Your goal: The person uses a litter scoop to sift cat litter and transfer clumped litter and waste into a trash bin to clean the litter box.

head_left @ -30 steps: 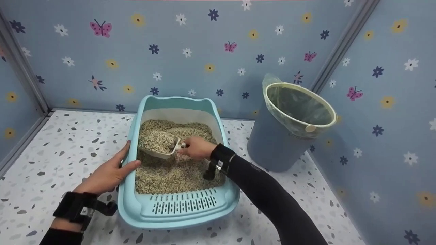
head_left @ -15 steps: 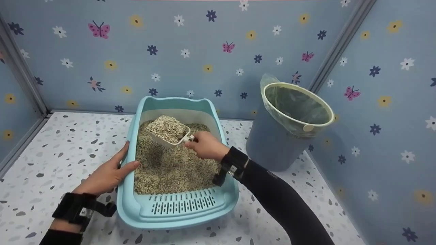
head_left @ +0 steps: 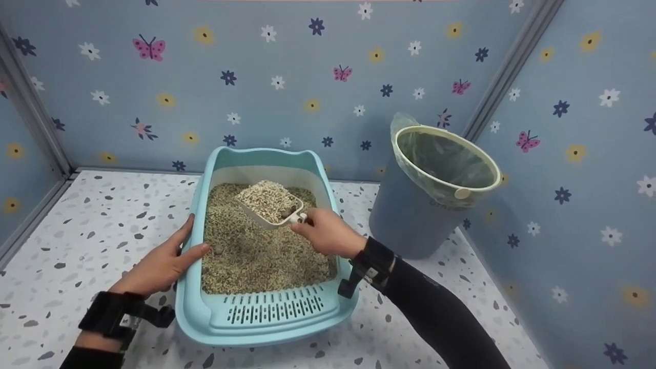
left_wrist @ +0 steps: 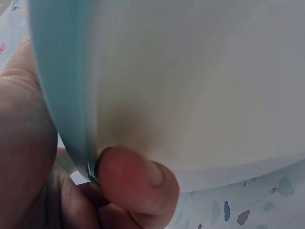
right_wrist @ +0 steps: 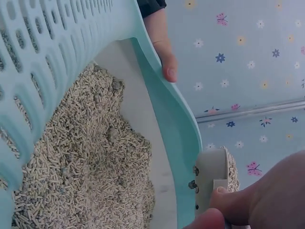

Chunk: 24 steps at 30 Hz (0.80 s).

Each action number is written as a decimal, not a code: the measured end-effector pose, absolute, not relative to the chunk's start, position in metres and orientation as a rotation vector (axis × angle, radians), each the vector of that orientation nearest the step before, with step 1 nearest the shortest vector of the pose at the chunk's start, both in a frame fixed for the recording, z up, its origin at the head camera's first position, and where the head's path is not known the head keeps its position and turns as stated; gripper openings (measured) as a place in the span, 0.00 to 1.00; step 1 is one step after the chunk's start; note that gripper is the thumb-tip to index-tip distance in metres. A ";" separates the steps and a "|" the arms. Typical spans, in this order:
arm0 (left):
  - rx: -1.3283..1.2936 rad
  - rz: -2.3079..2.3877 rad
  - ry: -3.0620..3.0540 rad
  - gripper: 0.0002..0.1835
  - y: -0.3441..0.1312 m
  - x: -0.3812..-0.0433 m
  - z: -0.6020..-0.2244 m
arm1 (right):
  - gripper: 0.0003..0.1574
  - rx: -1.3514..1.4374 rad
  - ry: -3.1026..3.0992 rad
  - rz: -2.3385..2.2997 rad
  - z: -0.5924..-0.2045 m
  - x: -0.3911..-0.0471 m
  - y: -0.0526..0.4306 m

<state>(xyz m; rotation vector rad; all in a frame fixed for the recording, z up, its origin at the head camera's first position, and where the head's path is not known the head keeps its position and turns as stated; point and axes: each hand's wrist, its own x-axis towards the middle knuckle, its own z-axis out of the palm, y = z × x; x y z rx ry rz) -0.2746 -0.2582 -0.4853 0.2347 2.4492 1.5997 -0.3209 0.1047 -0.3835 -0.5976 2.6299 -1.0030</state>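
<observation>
A light-blue litter box full of pellet litter stands on the speckled surface. My left hand grips its left rim, thumb over the top; in the left wrist view the fingers curl under the rim. My right hand pinches the short handle of a pale litter scoop, held above the litter. The scoop is heaped with pale pellets, with a darker clump near the handle. Seen from the right wrist, the scoop shows holes in its base, with dark bits at them.
A grey-blue bin with a cream rim and a clear bag liner stands to the right of the box. Flowered wall panels close in the back and both sides. The box's front ledge is slotted.
My right hand has lifted the litter scoop out of the litter, heaped with pellets, then shifted it slightly right and toward me. The left hand stays on the rim.
</observation>
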 end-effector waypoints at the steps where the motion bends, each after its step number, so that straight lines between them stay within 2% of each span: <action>1: 0.238 1.599 2.451 0.52 -0.258 -0.275 -0.485 | 0.21 -0.599 2.645 -0.986 -0.383 -0.318 0.107; 7: 0.251 1.616 2.442 0.52 -0.256 -0.274 -0.485 | 0.22 -0.559 2.680 -0.961 -0.384 -0.303 0.119; 14: 0.243 1.580 2.463 0.53 -0.257 -0.273 -0.481 | 0.19 -0.483 2.701 -1.013 -0.386 -0.316 0.105; 18: 0.258 1.583 2.458 0.52 -0.255 -0.273 -0.481 | 0.16 -0.473 2.736 -0.974 -0.382 -0.307 0.120; 21: 0.251 1.600 2.450 0.52 -0.255 -0.273 -0.482 | 0.16 -0.444 2.734 -0.964 -0.377 -0.303 0.127; 24: 0.228 1.608 2.454 0.52 -0.256 -0.273 -0.483 | 0.21 -0.473 2.731 -0.979 -0.374 -0.310 0.121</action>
